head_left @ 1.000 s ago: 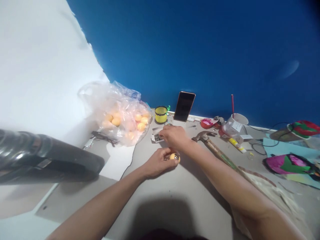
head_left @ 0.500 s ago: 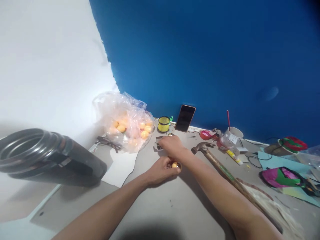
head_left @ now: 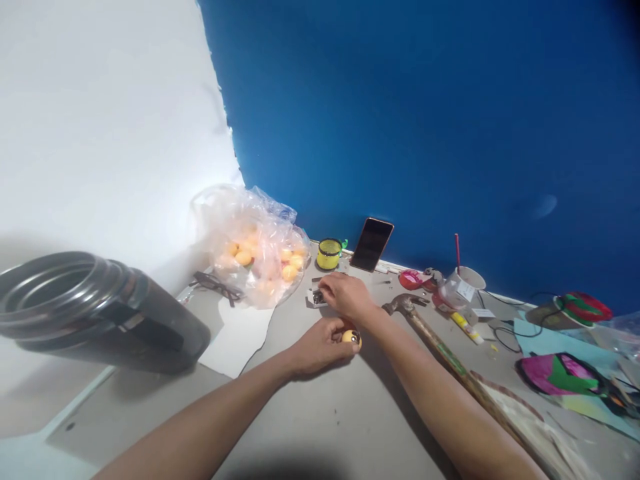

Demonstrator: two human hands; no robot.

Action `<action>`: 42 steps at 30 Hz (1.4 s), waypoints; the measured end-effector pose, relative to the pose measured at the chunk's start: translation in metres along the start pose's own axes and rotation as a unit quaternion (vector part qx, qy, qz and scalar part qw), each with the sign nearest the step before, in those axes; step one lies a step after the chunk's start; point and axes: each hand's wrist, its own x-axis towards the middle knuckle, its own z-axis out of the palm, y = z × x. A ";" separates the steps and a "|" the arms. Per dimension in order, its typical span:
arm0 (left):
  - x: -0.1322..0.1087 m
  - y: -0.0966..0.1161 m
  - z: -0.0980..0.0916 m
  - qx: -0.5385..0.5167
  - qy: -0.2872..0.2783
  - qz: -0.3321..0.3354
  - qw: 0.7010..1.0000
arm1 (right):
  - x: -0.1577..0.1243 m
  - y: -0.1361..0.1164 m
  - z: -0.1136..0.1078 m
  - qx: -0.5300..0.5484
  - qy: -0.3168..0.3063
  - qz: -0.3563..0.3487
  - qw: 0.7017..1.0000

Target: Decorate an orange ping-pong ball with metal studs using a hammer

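Observation:
My left hand point(head_left: 323, 345) is closed round a small yellow-orange ball point(head_left: 352, 339) that has dark and white marks like a face on its right side. Just beyond it, my right hand point(head_left: 346, 293) reaches over a small flat whitish packet point(head_left: 316, 297) with dark bits in it. The right fingers are bent down at the packet's edge, and whether they pinch anything is too small to see. Behind the hands stands a yellow cup point(head_left: 329, 255) with a black rim and a green bit at its side.
A clear plastic bag point(head_left: 265, 233) of yellow-orange balls lies back left, near glasses point(head_left: 216, 285) and white paper point(head_left: 235, 340). A large dark flask point(head_left: 110, 313) stands left. A phone point(head_left: 373, 244) leans on the blue wall. Right lie a hammer point(head_left: 440, 347), a glue tube point(head_left: 466, 328) and coloured crafts point(head_left: 557, 373).
The ball in my left hand has turned, so its face-like marks show more. My right hand stays over the packet, its fingers shifted slightly. The view has tilted a little.

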 end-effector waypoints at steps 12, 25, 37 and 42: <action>0.009 -0.019 -0.012 -0.176 0.052 0.002 0.983 | -0.098 0.036 -0.020 0.474 0.097 0.189 0.854; 0.008 -0.013 -0.018 -0.186 0.054 -0.004 0.981 | -0.109 0.059 0.014 0.644 0.097 0.256 0.714; 0.008 -0.012 -0.018 -0.222 0.067 -0.012 0.973 | -0.109 0.062 0.009 0.641 0.033 0.213 0.737; 0.008 -0.015 -0.016 -0.188 0.074 0.002 0.979 | -0.110 0.063 0.009 0.651 0.040 0.200 0.731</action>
